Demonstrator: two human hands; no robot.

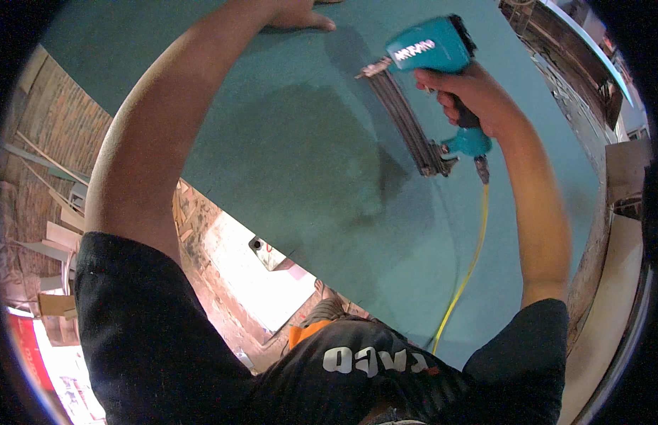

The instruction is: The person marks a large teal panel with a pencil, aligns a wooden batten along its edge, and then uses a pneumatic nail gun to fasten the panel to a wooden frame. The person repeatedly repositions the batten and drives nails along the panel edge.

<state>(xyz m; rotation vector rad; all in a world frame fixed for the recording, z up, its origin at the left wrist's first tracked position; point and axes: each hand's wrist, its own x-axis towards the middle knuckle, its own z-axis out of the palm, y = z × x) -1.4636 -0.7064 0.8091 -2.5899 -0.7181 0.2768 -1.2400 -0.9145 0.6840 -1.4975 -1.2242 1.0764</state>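
A large teal-covered board (286, 134) spans the middle and top of the view, its straight edge running diagonally at the lower left. My left hand (300, 18) rests on it at the top edge of the picture, thumb stretched out, the other fingers partly out of view. My right hand (470, 95) is wrapped round the handle of a teal pneumatic nail gun (429, 44), whose long dark magazine (397, 120) points down over the board. A yellow air hose (474, 251) runs from the gun's handle down toward my body. The gun's nose is at or just above the board; contact cannot tell.
Below the board at the left are a white panel (247, 297) and a small metal object (269, 255) on a worn floor. Wood offcuts and strips (60, 237) lie at the far left. A curved pale wooden piece (601, 290) and cluttered edges line the right side.
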